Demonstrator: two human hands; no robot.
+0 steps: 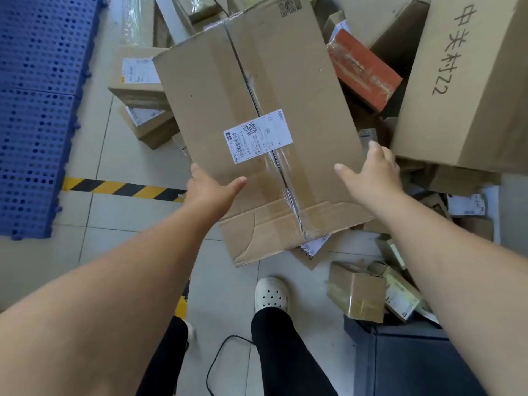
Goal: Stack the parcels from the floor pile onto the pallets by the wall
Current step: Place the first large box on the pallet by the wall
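Observation:
A large flat cardboard parcel (257, 90) with a white shipping label lies tilted on the floor pile in the middle of the view. My left hand (210, 190) grips its left edge, thumb on top and fingers hidden under the side. My right hand (374, 172) holds the right edge, thumb on the top face and fingers curled over the side. The blue perforated plastic pallet (34, 110) lies on the floor at the far left with nothing on it.
More parcels crowd the pile: small boxes (140, 90) at the left, an orange box (363, 70), a big marked carton (468, 81) at the right, small boxes (357, 292) near my feet. Yellow-black floor tape (120, 188) runs beside the pallet. A black cable (220, 355) lies between my legs.

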